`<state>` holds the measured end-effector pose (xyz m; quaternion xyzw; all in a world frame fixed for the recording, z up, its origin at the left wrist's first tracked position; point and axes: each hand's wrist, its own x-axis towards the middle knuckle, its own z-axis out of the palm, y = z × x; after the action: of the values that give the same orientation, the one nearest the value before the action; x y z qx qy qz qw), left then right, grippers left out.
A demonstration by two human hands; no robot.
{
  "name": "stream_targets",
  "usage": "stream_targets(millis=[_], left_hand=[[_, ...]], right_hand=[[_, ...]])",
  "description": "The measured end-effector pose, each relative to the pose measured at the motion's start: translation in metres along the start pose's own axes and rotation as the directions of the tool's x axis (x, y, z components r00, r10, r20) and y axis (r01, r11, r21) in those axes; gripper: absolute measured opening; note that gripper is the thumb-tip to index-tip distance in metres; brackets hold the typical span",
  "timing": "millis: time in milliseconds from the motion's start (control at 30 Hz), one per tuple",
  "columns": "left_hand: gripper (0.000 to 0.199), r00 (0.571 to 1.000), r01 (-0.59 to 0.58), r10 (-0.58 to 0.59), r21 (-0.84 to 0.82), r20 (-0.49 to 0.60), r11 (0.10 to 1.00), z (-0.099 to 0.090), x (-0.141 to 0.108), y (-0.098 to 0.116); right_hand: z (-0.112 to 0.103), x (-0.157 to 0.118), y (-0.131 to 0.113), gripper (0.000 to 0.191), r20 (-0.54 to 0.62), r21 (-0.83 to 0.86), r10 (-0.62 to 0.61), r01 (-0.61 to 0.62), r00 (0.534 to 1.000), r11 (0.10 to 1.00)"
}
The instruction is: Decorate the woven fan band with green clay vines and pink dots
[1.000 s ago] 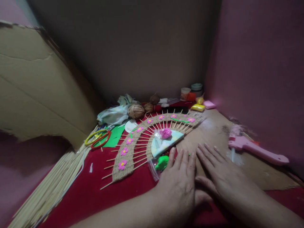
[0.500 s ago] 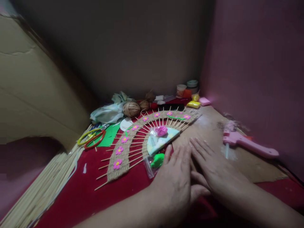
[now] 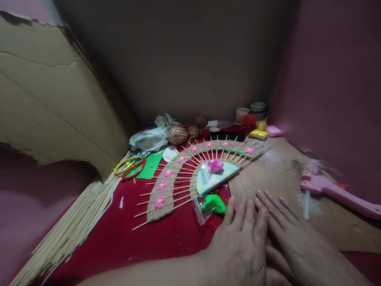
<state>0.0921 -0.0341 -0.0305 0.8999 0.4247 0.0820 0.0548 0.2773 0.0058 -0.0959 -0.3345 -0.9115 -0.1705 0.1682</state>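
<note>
My left hand (image 3: pixel 242 238) lies palm down at the edge of a brown cardboard sheet (image 3: pixel 256 174), its fingers stretched out. Beside it, my right hand (image 3: pixel 287 226) rests flat on the same sheet, the fingers of both touching or nearly so. Whether anything is under the palms is hidden. Just ahead of my left fingertips lies a lump of bright green clay (image 3: pixel 214 203) on a clear plastic bag (image 3: pixel 201 212). Beyond it sits a woven twine-and-stick fan (image 3: pixel 162 198) with pink clay flowers and a pale patterned half-round centre (image 3: pixel 212 180), on which a bagged pink clay lump (image 3: pixel 216 165) rests.
A pink glue gun (image 3: pixel 324 186) lies on the right. Scissors (image 3: pixel 133 169), green paper (image 3: pixel 150 167) and a bundle of thin sticks (image 3: pixel 74 222) are on the left. Twine balls (image 3: pixel 177 135), a cup (image 3: pixel 242 116) and yellow clay packs (image 3: pixel 258 134) stand along the back.
The view has swung left, so everything sits farther right in the picture. Both hands have drawn slightly back from the fan, still flat and side by side, and more of the green clay shows.
</note>
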Motion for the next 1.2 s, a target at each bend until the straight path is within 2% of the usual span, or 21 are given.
stream_targets(millis=[133,267,533,667,767,900,1067,1200], left_hand=[[0.086,0.997,0.079,-0.08,0.041,0.018,0.996,-0.01,0.012,-0.005],[0.085,0.996,0.083,-0.084,0.07,0.016,0.994,-0.015,0.014,-0.008],[0.079,0.999,-0.025,0.03,0.135,-0.033,0.99,0.006,-0.008,-0.003],[0.081,0.999,0.03,-0.025,0.146,-0.037,0.989,-0.002,-0.003,-0.008],[0.082,0.998,0.061,-0.056,0.158,-0.033,0.986,-0.013,0.001,-0.012],[0.079,0.997,0.077,-0.075,0.15,-0.019,0.986,-0.021,0.001,-0.012],[0.074,0.989,0.084,-0.067,0.128,-0.129,0.988,-0.025,0.003,-0.011],[0.052,0.95,0.175,-0.142,0.102,-0.277,0.979,-0.034,0.009,-0.024]], right_hand=[[-0.003,0.022,0.007,0.065,-0.073,-0.028,0.012,-0.014,0.997,1.0],[-0.006,0.036,0.012,0.057,-0.106,-0.041,0.022,-0.026,0.994,0.999],[-0.007,0.001,0.004,0.067,-0.058,-0.008,0.027,-0.027,0.998,1.0],[-0.015,0.016,0.007,0.062,-0.076,0.003,0.058,-0.058,0.995,0.998],[-0.025,0.031,0.011,0.067,-0.066,0.018,0.106,-0.105,0.992,0.994],[-0.036,0.036,0.01,0.071,-0.063,0.001,0.141,-0.141,0.988,0.99],[-0.042,0.036,0.01,0.069,-0.031,0.015,0.139,-0.139,0.99,0.99],[-0.048,0.037,0.021,0.051,0.0,0.1,0.185,-0.184,0.983,0.978]])
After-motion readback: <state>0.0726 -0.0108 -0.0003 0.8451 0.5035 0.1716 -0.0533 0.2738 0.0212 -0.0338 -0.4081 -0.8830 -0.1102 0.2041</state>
